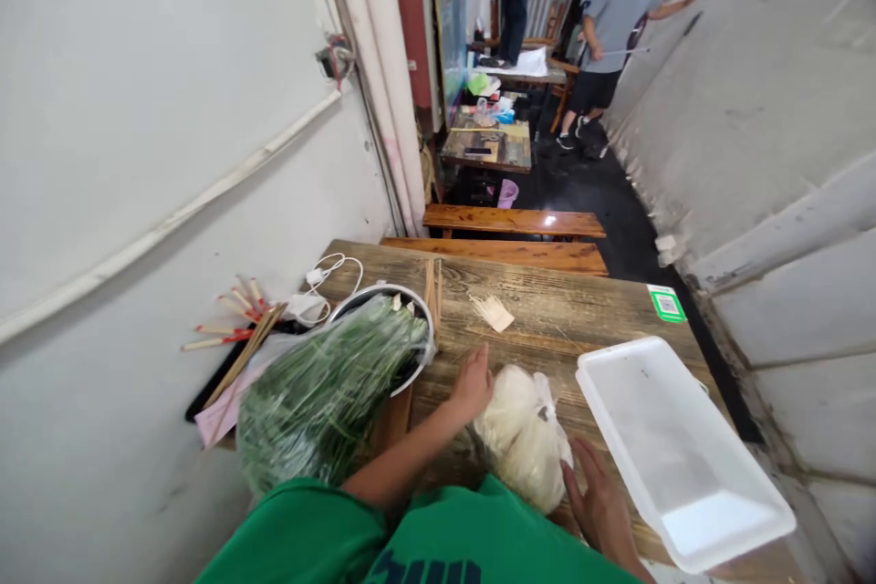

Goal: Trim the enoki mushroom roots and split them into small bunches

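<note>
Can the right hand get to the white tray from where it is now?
Probably yes. The right hand rests on the table by the white bag, and the white tray lies just to its right with nothing between them.

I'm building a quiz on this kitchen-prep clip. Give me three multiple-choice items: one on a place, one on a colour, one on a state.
1. Where does the white tray lie?
A. on the bench
B. on the wooden table, to the right of the white bag
C. inside the metal bowl

2. What colour is the sticker near the table's far right edge?
A. green
B. red
C. blue

3. How are the left hand and right hand placed?
A. both lifted in the air
B. both gripping skewers
C. both resting at the white bag

Key: 1 B, the tray lies on the wooden table right of the bag; 2 A, it shows green; 3 C, one hand at each side of the bag.
</note>
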Available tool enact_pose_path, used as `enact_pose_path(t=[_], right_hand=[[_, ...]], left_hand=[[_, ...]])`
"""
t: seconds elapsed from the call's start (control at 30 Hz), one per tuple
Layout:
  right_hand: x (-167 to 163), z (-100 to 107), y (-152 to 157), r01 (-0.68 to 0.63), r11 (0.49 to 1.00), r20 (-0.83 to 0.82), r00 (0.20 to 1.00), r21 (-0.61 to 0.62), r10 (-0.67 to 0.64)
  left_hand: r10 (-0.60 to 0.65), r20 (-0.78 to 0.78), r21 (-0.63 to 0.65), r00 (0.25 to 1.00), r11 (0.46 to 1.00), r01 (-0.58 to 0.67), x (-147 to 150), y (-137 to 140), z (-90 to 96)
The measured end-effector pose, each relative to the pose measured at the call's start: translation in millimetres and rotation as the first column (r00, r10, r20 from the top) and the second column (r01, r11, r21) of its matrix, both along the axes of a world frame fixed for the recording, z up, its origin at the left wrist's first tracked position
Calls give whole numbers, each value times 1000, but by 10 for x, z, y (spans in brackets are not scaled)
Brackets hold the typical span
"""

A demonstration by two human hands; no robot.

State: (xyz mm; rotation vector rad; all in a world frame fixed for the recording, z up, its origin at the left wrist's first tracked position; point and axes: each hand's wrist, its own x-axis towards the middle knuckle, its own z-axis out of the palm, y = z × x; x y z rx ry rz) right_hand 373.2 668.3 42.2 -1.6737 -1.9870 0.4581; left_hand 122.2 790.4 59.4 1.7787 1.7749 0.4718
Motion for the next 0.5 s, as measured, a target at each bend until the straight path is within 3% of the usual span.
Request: enact_pose_path(t=[0.07, 0.13, 0.23, 0.33, 0.4, 0.5], right_hand=[[-61, 125, 75, -23, 999, -26, 999, 33, 24], [-173, 242, 152, -50, 997, -67, 996, 61, 54], [-415, 396, 259, -133, 989, -145, 979, 71, 142], [-700, 527, 349, -255, 966, -242, 936, 35, 256], [-893, 596, 405, -335, 942, -325, 892, -13, 313], [-1185, 641, 517, -435, 895, -455, 820, -100, 347]], left_hand=[[127, 223, -29, 967, 992, -123, -234, -494, -6], [336, 360, -170, 870, 941, -292, -535, -970, -60], [589, 313, -319, 745, 804, -502, -1002, -1526, -123], [722, 201, -380, 663, 681, -626, -1316, -1856, -76], [735, 156, -374, 660, 663, -649, -1400, -1982, 10], [657, 140, -373, 741, 728, -575, -1409, -2096, 173]])
